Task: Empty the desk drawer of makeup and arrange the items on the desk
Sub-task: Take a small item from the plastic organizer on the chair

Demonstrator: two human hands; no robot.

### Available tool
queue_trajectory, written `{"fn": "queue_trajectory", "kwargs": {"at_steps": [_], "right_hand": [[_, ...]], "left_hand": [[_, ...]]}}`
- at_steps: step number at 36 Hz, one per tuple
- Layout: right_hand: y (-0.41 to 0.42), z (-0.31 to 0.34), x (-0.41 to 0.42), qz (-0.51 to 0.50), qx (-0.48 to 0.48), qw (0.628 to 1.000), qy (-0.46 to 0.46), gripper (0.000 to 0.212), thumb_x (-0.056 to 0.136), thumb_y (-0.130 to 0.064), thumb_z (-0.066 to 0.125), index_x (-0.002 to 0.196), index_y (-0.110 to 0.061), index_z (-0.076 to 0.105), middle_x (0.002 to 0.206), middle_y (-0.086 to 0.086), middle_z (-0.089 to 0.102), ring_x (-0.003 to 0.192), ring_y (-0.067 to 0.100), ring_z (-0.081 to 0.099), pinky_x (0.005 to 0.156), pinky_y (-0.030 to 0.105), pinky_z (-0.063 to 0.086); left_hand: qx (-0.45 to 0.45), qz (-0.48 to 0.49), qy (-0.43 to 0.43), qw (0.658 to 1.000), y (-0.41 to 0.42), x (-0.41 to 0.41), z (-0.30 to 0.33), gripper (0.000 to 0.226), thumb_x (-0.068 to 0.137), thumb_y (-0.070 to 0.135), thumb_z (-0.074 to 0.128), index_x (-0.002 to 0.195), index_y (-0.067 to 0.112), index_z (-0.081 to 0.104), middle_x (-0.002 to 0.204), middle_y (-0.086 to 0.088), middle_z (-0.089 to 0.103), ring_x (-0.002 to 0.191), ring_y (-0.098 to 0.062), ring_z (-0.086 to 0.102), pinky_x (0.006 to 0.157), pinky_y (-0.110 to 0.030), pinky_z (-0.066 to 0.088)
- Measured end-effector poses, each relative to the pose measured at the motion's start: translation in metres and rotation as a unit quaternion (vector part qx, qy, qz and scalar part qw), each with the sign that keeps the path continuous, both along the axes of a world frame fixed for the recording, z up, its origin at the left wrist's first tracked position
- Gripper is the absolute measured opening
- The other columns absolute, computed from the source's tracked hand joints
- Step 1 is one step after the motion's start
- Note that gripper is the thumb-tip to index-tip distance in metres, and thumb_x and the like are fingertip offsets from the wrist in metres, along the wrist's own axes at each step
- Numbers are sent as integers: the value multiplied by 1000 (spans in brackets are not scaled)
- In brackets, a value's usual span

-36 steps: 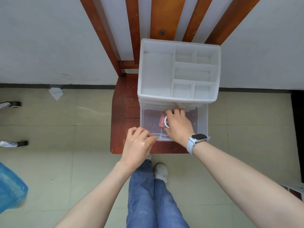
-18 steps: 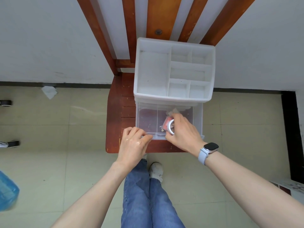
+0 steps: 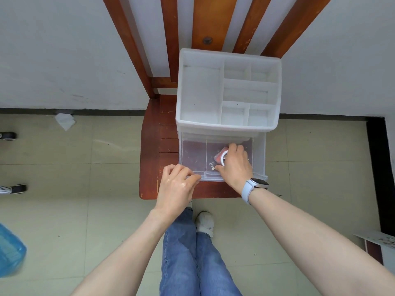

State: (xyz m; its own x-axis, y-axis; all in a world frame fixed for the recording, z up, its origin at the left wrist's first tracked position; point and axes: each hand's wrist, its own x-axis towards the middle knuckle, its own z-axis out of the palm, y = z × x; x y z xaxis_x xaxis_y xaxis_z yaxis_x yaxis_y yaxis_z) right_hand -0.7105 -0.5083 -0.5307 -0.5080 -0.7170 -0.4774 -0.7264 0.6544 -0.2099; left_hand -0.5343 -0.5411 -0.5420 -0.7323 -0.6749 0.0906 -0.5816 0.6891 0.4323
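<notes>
**Q:** So what's actually being grabbed, and which way does it sit from the fingers?

**A:** Only one makeup item can be made out: a small round pink compact [image 3: 221,160] with a white rim. It's being held in the right-hand section of the clear drawer [image 3: 193,155], which is pulled out from under the white organizer [image 3: 201,92]. The right hand [image 3: 235,165] is wrapped over it from the right, fingers [image 3: 233,148] curled around the far edge and the thumb tucked on the near side, so it's already clamped on, not just close by. No long axis to worry about since it's round; it looks tipped up on edge, rim facing left. Lifting it up and back toward the person is probably what's called for next.

**Q:** And the other hand?

**A:** The left hand [image 3: 176,189] is parked at the drawer's front left corner, fingers bent and pinching the front lip, likely to keep the drawer steady. It's farther from the compact, so the pick-up belongs to the right hand.

**Q:** Counts?

**A:** One compact, one drawer split in two sections by a divider, one organizer with several open compartments on top, nothing visible in them. The left section of the drawer only shows specks. Everything is sitting on a wooden chair [image 3: 151,146] seat, which seems to be the surface here. Whether more is hidden under the hand can't be told.
</notes>
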Motion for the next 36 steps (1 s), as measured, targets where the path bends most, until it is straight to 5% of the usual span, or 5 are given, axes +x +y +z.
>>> {"fn": "queue_trajectory", "kwargs": {"at_steps": [7, 18, 26, 36], "right_hand": [[5, 9, 0, 42, -34, 998, 14, 50, 84, -34, 64, 121, -7, 44, 118, 13, 44, 108, 30, 43, 76, 37, 44], [52, 57, -4, -17, -220, 971, -92, 51, 69, -3, 67, 117, -8, 48, 114, 3, 45, 105, 19, 47, 84, 28, 45], [62, 47, -21, -71, -165, 979, -99, 45, 72, -4, 64, 113, -12, 49, 100, -6, 43, 97, 17, 44, 77, 21, 34], [57, 64, -17, -144, -195, 965, -104, 47, 75, -11, 65, 118, -17, 47, 114, -2, 40, 94, 19, 53, 80, 36, 50]], "left_hand": [[-29, 9, 7, 1000, 1, -1, 3, 7, 76, 13, 76, 81, 17, 73, 72, 1, 62, 72, -21, 58, 81, -37, 36], [-84, 49, 45, 994, -21, -24, 20, 3, 80, 14, 69, 80, 15, 71, 78, 1, 65, 70, -19, 59, 83, -36, 34], [-144, 84, -60, 984, -56, -54, 26, 55, 71, 8, 67, 124, 13, 53, 125, -14, 54, 116, -29, 43, 94, -46, 30], [-124, 52, -89, 987, -92, -71, 32, 22, 68, 12, 76, 87, 12, 65, 86, -7, 63, 82, -28, 58, 86, -46, 37]]}}
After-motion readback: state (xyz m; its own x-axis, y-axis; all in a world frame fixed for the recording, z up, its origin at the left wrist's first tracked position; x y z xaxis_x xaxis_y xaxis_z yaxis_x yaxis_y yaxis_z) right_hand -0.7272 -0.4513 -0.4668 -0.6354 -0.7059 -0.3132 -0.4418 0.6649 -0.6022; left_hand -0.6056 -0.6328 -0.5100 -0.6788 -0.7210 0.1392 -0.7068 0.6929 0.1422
